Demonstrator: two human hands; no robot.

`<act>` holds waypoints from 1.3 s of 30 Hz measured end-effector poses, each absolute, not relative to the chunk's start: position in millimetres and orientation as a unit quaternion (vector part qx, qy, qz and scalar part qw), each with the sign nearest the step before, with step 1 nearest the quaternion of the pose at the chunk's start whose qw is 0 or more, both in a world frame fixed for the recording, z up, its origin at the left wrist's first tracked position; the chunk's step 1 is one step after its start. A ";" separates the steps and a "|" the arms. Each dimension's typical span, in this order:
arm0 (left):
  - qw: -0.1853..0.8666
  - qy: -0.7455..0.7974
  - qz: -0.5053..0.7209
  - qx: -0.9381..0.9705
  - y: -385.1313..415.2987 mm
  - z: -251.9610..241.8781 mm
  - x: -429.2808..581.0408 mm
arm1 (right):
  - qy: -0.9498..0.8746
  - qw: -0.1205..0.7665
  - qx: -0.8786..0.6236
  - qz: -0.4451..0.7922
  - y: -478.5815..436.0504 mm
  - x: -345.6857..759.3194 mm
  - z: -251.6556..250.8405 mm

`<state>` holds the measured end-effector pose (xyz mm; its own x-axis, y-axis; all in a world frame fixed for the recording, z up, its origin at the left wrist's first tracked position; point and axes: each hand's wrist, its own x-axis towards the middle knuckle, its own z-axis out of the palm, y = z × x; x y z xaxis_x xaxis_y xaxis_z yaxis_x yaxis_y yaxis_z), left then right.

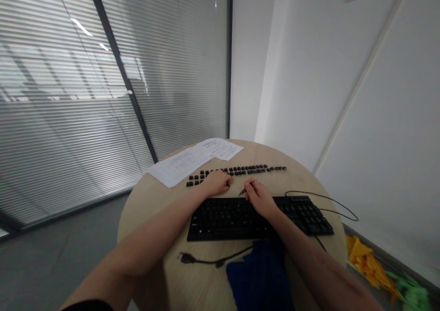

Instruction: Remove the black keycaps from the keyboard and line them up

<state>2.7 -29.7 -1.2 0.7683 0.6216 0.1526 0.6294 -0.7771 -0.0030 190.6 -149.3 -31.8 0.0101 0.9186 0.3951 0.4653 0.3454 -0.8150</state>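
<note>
A black keyboard lies on the round wooden table, with keys removed from part of it. Loose black keycaps form rows behind it. My left hand is over the left part of these rows, its fingers closed around a small dark piece, probably a keycap. Above the keyboard's back edge, my right hand pinches a thin dark tool whose tip points left. The tool's exact kind is too small to tell.
Printed papers lie at the back left. A blue cloth and a cable with a USB plug are at the near edge. Another cable loop hangs past the right edge. Orange cloth is on the floor.
</note>
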 end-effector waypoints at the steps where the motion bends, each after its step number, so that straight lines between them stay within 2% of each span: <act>1: 0.026 -0.338 -0.068 -0.938 -29.5 -1.1 4.5 | -0.664 0.482 -0.522 0.234 -149.3 190.7 -31.5; 9: 0.046 -0.352 -0.055 -0.933 -34.2 2.7 12.3 | -0.668 0.479 -0.523 0.226 -147.2 191.1 -32.1; 16: 0.151 -0.330 -0.030 -0.931 -37.5 -0.8 18.9 | -0.670 0.488 -0.513 0.221 -149.4 191.0 -26.8; 20: 0.177 -0.310 -0.017 -0.934 -36.3 -1.6 19.1 | -0.669 0.489 -0.514 0.221 -150.2 190.8 -25.3; 28: 0.174 -0.310 -0.034 -0.934 -28.4 -8.7 14.7 | -0.664 0.489 -0.514 0.233 -152.1 189.9 -21.1; 39: 0.119 -0.405 -0.086 -0.902 -28.0 -6.3 11.6 | -0.666 0.490 -0.513 0.233 -150.1 190.1 -24.2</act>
<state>11.6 -28.0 -6.3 0.6564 0.7109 0.2524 0.7521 -0.6431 -0.1444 190.1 -150.1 -24.2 0.0054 0.9108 0.4128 0.4545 0.3655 -0.8123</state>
